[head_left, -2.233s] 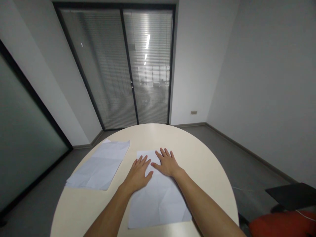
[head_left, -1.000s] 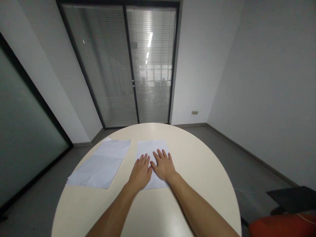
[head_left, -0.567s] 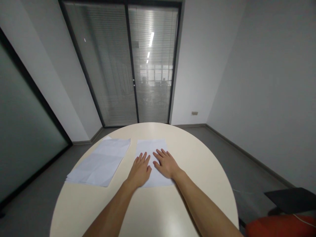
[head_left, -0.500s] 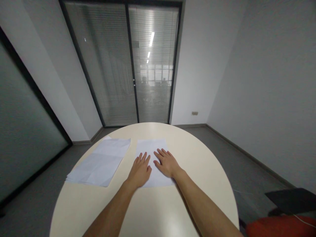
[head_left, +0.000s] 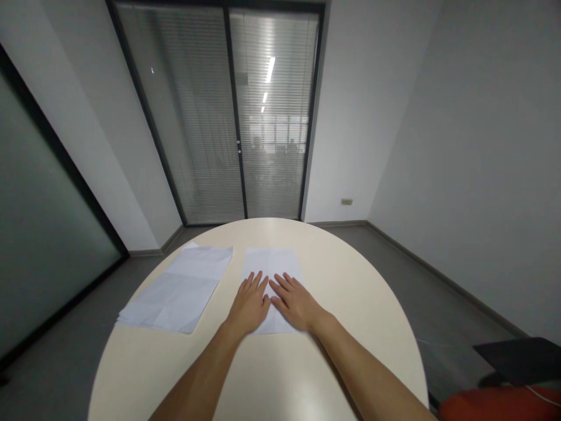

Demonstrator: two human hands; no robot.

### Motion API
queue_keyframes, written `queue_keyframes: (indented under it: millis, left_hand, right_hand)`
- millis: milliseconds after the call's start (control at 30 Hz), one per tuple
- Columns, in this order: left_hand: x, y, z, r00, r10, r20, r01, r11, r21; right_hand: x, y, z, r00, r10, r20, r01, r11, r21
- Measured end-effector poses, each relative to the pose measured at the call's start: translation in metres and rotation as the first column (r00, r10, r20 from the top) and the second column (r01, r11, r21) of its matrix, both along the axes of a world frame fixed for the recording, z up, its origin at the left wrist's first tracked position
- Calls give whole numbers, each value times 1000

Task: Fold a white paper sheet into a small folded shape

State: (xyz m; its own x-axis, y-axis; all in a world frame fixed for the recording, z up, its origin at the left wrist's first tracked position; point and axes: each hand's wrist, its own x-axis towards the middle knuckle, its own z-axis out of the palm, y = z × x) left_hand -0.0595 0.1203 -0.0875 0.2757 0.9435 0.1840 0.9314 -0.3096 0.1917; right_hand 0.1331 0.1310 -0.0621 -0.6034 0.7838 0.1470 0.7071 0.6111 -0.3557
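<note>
Paper lies shorter now beneath your spread left hand, and in slides your spread right hand, closer!

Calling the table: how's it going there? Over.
Left hand, right hand: both palm down on the paper. Paper partly covered. Other papers apart, to the left.

The sheet under the left hand and right hand was matt paper, the stack left of them creased matt paper, the tabletop around them smooth and softly glossy, the door panels beyond them glass.
</note>
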Motion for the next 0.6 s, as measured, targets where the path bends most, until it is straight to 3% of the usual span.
queue_keyframes:
  millis: [100, 267, 467, 600]
  left_hand:
    - [-2, 3, -1, 1000, -6, 11, 6, 1000, 16]
    - [0, 4, 2, 1000, 1, 31, -1, 1000, 26]
    - [1, -7, 4, 999, -31, 17, 32, 999, -27]
    - [0, -17, 16, 995, -102, -1, 102, 995, -20]
  right_hand:
    - [0, 0, -2, 996, -69, 54, 72, 995, -64]
    - [2, 7, -2, 984, -155, 85, 161, 985, -61]
    - [3, 10, 2, 977, -195, 80, 195, 981, 8]
    - [7, 12, 10, 984, -179, -10, 179, 981, 78]
